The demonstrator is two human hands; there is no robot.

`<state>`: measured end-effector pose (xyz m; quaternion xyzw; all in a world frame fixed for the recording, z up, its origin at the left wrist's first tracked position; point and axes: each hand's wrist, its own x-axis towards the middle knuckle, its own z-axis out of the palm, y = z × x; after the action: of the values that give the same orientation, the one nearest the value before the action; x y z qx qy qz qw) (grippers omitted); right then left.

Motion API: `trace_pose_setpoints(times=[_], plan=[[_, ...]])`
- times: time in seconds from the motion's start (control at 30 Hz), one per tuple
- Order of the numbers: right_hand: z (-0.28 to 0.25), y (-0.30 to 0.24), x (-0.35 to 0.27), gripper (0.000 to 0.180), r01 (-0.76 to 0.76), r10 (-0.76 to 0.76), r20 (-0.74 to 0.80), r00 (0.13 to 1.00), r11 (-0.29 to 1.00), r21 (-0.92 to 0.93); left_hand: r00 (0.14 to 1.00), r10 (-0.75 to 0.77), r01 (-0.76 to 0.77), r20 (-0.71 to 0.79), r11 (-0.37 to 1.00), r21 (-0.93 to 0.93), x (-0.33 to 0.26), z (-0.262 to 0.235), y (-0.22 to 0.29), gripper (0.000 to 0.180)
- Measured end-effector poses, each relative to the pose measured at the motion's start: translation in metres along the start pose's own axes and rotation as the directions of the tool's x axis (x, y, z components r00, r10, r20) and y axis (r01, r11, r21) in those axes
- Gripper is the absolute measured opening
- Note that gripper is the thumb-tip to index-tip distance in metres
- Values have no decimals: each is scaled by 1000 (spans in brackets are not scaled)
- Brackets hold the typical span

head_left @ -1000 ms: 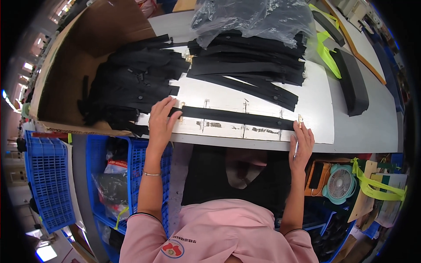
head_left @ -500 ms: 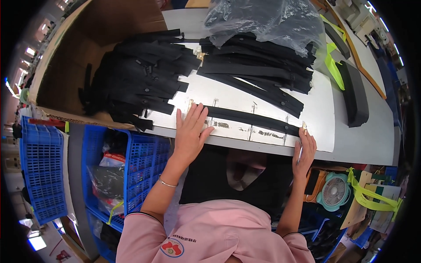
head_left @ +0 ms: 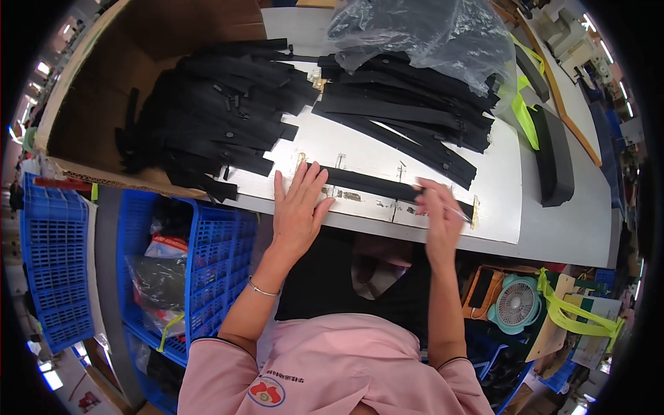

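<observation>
A long black strip (head_left: 373, 184) lies flat along the front of the white table (head_left: 498, 207). My left hand (head_left: 299, 204) rests flat on the strip's left end, fingers spread. My right hand (head_left: 436, 207) is over the strip's right part and is blurred. Its fingers look curled, with a thin pale streak beside them, and I cannot tell whether it holds anything. A pile of black strips (head_left: 408, 117) lies behind, partly under a clear plastic bag (head_left: 429, 31). Another heap of black strips (head_left: 214, 117) fills a cardboard box (head_left: 90, 117) on the left.
Blue plastic crates (head_left: 207, 263) stand under the table's left side. A long black pad (head_left: 553, 152) and yellow-green straps (head_left: 526, 114) lie at the right. A small teal fan (head_left: 515, 304) sits below the table edge on the right.
My left hand has slid right along the strip and now lies flat on its left end. My right hand has left the strip's right end and moved left over it.
</observation>
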<state>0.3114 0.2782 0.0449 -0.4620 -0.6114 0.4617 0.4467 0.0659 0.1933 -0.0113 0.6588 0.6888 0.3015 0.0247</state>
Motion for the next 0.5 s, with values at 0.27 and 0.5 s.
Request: trace_pose_setpoints(times=[0.27,0.5], plan=[[96,31,36,25,53,-43,190,981,997,-50,1000,-3,3,-10,1000,-21,1,5,2,50],[103,37,35,24,144,-107,217,970,976,-161,998,14,-13,-63,1000,19,-2,5,0,49]])
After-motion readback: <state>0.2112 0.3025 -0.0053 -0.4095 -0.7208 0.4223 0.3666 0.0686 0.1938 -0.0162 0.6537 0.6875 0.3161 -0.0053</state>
